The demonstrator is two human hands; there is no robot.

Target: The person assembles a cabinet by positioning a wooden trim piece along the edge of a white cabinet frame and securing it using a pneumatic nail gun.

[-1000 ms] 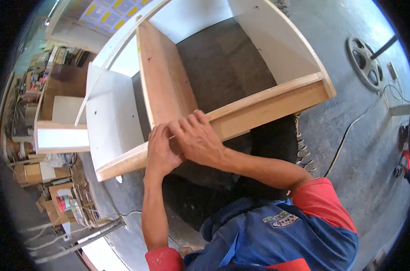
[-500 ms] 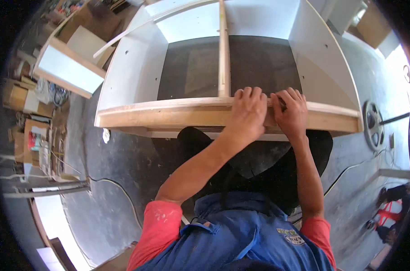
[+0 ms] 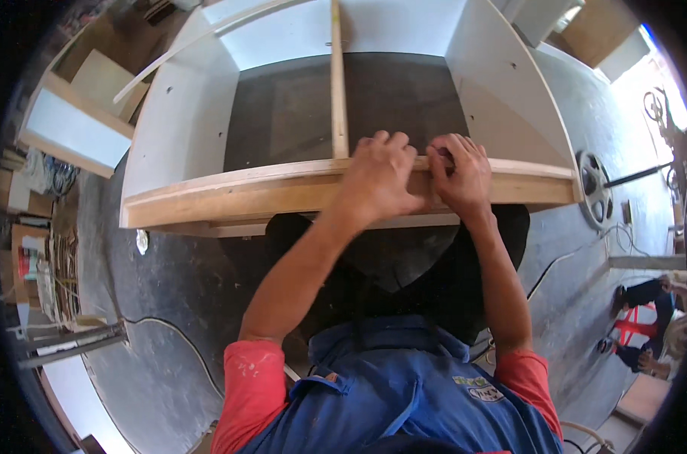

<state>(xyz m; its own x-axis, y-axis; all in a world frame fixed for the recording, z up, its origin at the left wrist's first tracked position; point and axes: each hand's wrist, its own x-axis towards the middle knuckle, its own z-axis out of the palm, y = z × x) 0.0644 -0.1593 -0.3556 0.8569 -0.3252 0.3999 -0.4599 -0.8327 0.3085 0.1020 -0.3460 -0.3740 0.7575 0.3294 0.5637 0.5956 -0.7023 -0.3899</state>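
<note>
Across the front of a white open cabinet carcass [image 3: 514, 76] runs a pale wooden rail [image 3: 237, 193]. My left hand [image 3: 380, 178] is closed over this rail, just right of the middle divider [image 3: 339, 91], with its fingers curled past the upper edge. Close beside it, my right hand [image 3: 464, 175] is bent over the same rail, thumb and forefinger drawn together around a dark gap. Whatever those fingers pinch, if anything, is hidden. The fingertips of both hands are out of sight behind the wood.
A long thin white strip [image 3: 150, 69] slants across the cabinet's far left corner. Left of it stands another white-panelled wooden piece [image 3: 78, 125]. A spoked wheel [image 3: 595, 189] is by the right side. Cables [image 3: 173, 325] lie on the floor; another person [image 3: 646, 321] is at far right.
The whole view has shifted, so the cabinet and hands appear farther left. Both hands stay at about the same place on the rail. More of the other person shows at right.
</note>
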